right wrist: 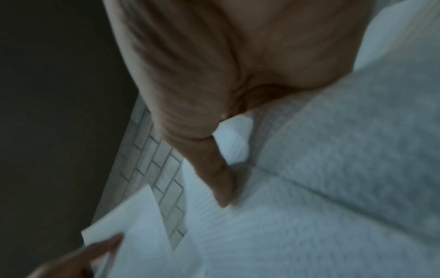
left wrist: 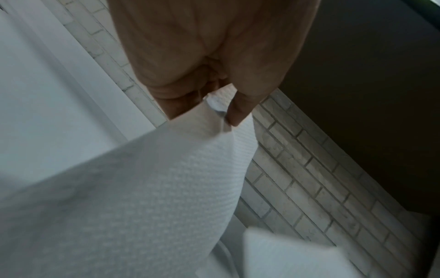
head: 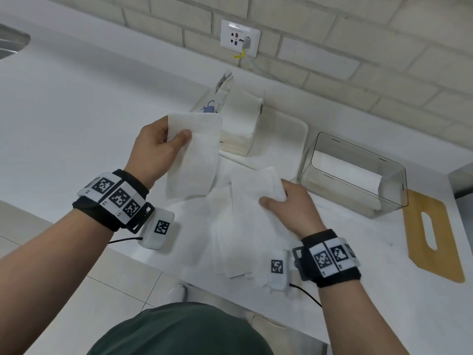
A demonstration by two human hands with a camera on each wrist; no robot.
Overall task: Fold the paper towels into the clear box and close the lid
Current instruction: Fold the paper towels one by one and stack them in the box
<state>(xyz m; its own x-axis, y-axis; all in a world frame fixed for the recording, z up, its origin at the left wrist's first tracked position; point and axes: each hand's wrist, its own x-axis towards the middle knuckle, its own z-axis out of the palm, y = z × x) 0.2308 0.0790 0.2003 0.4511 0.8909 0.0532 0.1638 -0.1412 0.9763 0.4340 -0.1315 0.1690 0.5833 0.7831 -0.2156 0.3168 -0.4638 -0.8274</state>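
My left hand [head: 163, 147] pinches the top edge of a white embossed paper towel [head: 194, 155] and holds it up off the counter; in the left wrist view the thumb and fingers [left wrist: 240, 111] clamp the same towel [left wrist: 142, 188]. My right hand [head: 284, 201] grips another paper towel [head: 253, 185] lifted from a loose spread of towels [head: 238, 242] on the counter. In the right wrist view this sheet [right wrist: 357, 150] runs under the palm. The clear box [head: 355, 172] stands open at the right with folded towels inside. Its wooden lid [head: 432, 234] lies flat beside it.
An opened pack of paper towels [head: 238, 124] stands behind my hands near a white tray [head: 294, 134]. A brick wall with a socket [head: 240, 38] runs along the back. The counter's front edge is close to my body, with floor tiles below.
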